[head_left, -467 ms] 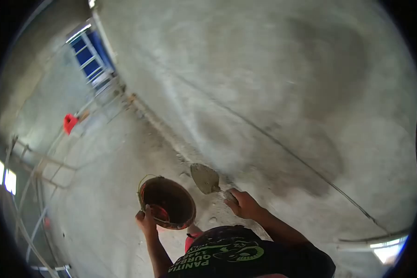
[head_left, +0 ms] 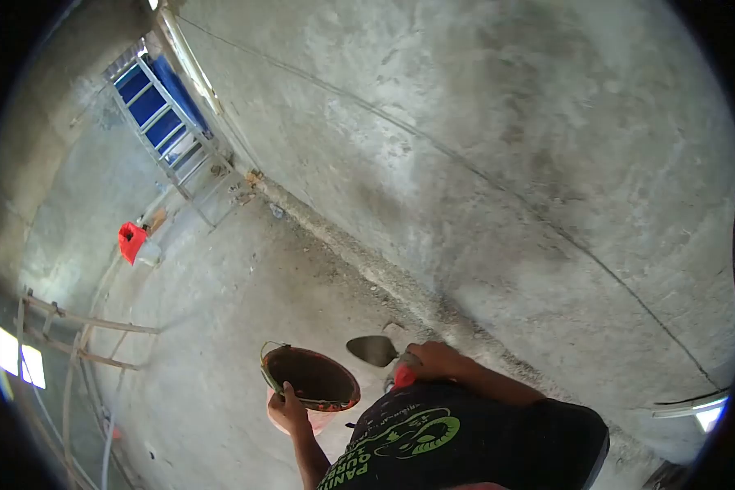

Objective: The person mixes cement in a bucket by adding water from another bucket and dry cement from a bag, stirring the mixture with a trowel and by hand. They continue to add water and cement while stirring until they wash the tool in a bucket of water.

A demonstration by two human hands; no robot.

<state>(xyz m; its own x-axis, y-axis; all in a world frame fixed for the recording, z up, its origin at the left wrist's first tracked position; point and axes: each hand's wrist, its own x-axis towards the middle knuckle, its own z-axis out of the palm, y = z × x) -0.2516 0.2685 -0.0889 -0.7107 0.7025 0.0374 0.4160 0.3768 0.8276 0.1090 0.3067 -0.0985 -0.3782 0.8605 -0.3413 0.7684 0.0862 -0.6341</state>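
My left hand (head_left: 290, 410) grips the near rim of a round bucket (head_left: 312, 377), thumb over the edge. The bucket is tilted, with its wire handle at the far left side; its inside is dark and its contents cannot be made out. My right hand (head_left: 433, 359) is closed round the handle of a pointed trowel (head_left: 371, 350), whose blade points left toward the bucket without touching it. The blade looks grey, with no thick load visible on it.
A grey wall (head_left: 498, 163) with a line across it rises at the right, rubble (head_left: 367, 282) along its foot. A ladder (head_left: 159, 122) leans by a blue panel. A red bag (head_left: 131, 242) lies at left, near wooden scaffolding (head_left: 90, 322).
The view has shifted, showing more floor and rubble. The trowel and my right hand have come closer to my body, and the trowel blade has turned to point left. The bucket sits lower in view.
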